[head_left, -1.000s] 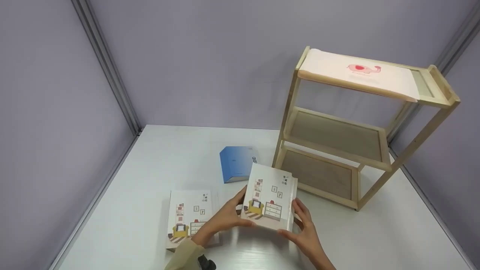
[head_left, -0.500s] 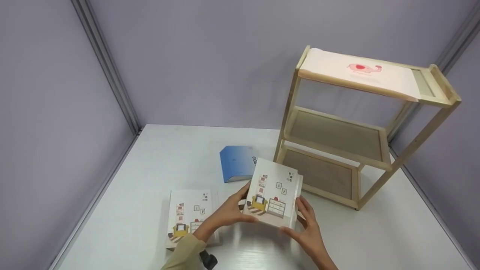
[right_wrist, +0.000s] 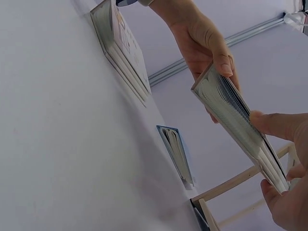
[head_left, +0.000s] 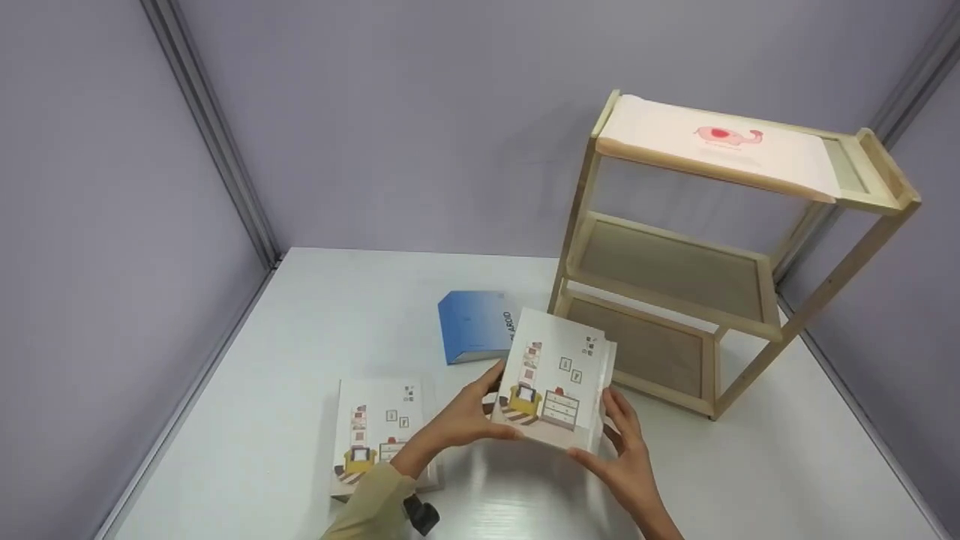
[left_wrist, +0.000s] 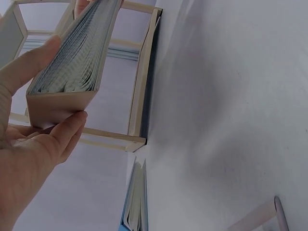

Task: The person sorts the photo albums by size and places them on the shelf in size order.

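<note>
Both hands hold a white photo album (head_left: 551,375) tilted in the air above the table, its cover printed with a yellow armchair and a chest of drawers. My left hand (head_left: 465,418) grips the spine side, thumb at the near edge and fingers beneath. On the opposite side, my right hand (head_left: 624,469) pinches the near right corner area between thumb and fingers. Stacked page edges of the album (left_wrist: 72,67) show in the left wrist view. A matching white album (head_left: 375,420) lies on the table, partly behind the left forearm. Beyond the held album lies a blue album (head_left: 472,326).
A three-tier wooden shelf (head_left: 675,277) stands at the right on the white table (head_left: 247,420). Over its top tier lies a white cloth (head_left: 675,135) with a pink elephant. Grey walls (head_left: 420,135) enclose the table at the back and sides.
Both hands have carried the held album a little to the right and away from me, toward the shelf. The other two albums have stayed in place.
</note>
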A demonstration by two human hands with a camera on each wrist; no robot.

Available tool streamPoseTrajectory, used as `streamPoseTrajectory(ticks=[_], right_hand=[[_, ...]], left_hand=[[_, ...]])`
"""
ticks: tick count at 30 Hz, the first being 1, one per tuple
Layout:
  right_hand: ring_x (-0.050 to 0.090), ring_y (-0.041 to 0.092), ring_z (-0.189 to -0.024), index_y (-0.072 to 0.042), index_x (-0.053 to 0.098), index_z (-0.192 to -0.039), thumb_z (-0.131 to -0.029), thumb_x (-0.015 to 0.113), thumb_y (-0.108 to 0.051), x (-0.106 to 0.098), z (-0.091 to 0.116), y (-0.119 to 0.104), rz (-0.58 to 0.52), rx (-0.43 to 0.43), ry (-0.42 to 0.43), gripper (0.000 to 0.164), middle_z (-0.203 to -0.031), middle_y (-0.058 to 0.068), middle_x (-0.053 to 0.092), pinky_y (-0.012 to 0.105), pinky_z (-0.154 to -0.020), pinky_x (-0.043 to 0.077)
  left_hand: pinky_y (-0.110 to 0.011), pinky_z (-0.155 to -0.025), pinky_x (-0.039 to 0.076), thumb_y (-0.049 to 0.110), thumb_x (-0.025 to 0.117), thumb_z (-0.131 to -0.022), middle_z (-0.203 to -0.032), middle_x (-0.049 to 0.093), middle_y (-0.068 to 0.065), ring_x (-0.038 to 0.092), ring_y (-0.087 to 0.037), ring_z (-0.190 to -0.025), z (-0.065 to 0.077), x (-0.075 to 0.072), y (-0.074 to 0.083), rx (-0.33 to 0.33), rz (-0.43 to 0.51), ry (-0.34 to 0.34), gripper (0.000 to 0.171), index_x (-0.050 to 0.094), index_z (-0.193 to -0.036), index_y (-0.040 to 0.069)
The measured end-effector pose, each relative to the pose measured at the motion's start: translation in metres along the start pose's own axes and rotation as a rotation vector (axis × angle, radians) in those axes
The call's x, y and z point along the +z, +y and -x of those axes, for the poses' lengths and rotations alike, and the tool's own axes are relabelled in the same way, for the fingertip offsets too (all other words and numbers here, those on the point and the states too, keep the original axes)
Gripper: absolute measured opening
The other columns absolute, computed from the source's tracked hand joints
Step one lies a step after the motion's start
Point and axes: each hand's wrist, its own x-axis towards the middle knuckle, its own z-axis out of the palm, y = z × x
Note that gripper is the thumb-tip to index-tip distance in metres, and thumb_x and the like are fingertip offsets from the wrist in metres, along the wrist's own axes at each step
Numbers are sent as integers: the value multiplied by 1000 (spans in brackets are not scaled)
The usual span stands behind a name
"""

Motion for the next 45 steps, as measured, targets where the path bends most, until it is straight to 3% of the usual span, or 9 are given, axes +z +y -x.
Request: streamPoseTrajectory(ticks=[4,7,12,18,21,28,34,45], right_hand=[[26,19,-129,-7,28,-146,-64,83,-6,-2,-1,-3,0,-20,18,98,-150,18,18,9,-96,35],[27,18,-127,-8,28,-146,-64,83,-6,-3,-2,-4,7,-29,25,99,-150,17,18,8,-96,35],[26,23,-129,-9,28,-146,-65,83,-7,-4,-2,-7,5,-33,31,98,-150,13,19,7,-96,34],[27,20,-129,-10,29,-146,-65,83,-7,-6,-2,-11,21,-33,46,98,-150,13,19,8,-96,35],[27,19,-130,-9,29,-146,-65,83,-8,-7,-2,-13,28,-47,52,97,-149,15,20,9,-97,35],[27,1,-127,-6,29,-145,-65,82,-4,-10,-3,-16,-12,-84,58,96,-149,11,19,10,-97,36],[28,1,-127,-5,30,-145,-65,82,-2,-12,-4,-20,-18,-110,66,95,-148,16,20,10,-97,36],[25,-5,-129,-8,30,-145,-66,81,-4,-17,-3,-28,9,-84,87,94,-152,9,18,8,-97,34]], left_hand=[[-27,-94,46,8,79,-71,-144,35,-10,44,-23,-121,1,1,15,6,-4,2,105,10,-150,10],[-27,-94,46,8,80,-70,-144,35,-10,45,-22,-121,0,1,22,-6,-16,7,106,10,-150,9],[-26,-94,45,13,82,-69,-143,36,-4,44,-18,-120,-4,1,12,-24,-46,15,109,10,-150,18],[-27,-94,46,20,82,-69,-145,34,1,44,-16,-121,-8,0,3,14,-54,11,108,10,-150,25],[-27,-94,46,21,82,-69,-145,35,1,44,-16,-121,-8,0,5,21,-48,10,108,10,-150,26],[-27,-94,46,15,82,-70,-147,32,-1,44,-18,-122,-10,2,11,38,-28,2,109,9,-150,23],[-26,-93,47,19,82,-71,-148,30,0,43,-17,-122,-12,1,13,34,-38,-2,108,9,-150,23],[-26,-94,46,20,82,-70,-148,29,0,42,-17,-124,-17,2,20,45,-57,-2,109,9,-150,23]])
